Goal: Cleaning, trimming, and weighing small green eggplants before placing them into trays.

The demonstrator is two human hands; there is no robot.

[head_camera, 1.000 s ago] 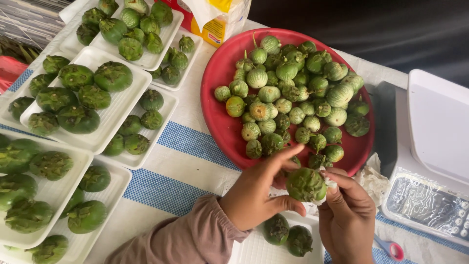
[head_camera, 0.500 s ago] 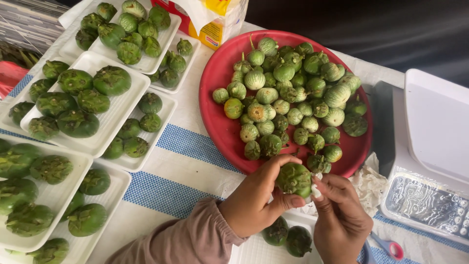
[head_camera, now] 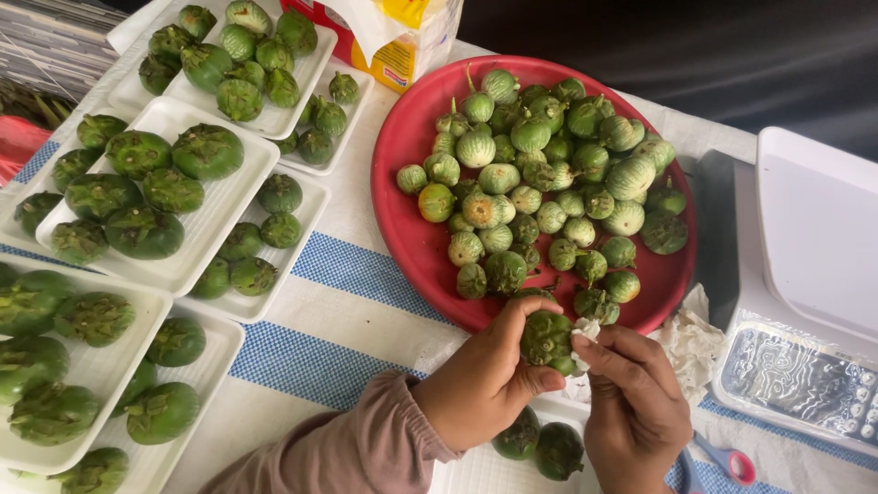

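Since a second ago we've pulled the round green eggplant [head_camera: 547, 338] slightly closer, off the red plate's [head_camera: 402, 174] lower rim. Our left hand [head_camera: 485, 380] is curled tight around it; our right hand [head_camera: 631, 402] pinches a white tissue [head_camera: 585, 331] against it. Done: white trays [head_camera: 229, 197] at left are filled. Left: a big pile on the plate; two sit in the bottom tray [head_camera: 476, 471].

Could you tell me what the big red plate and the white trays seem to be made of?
The red plate looks like smooth moulded plastic, given its even colour and faint sheen. The white trays look like matte foam, with thick, soft, rounded rims, though thin plastic is possible.
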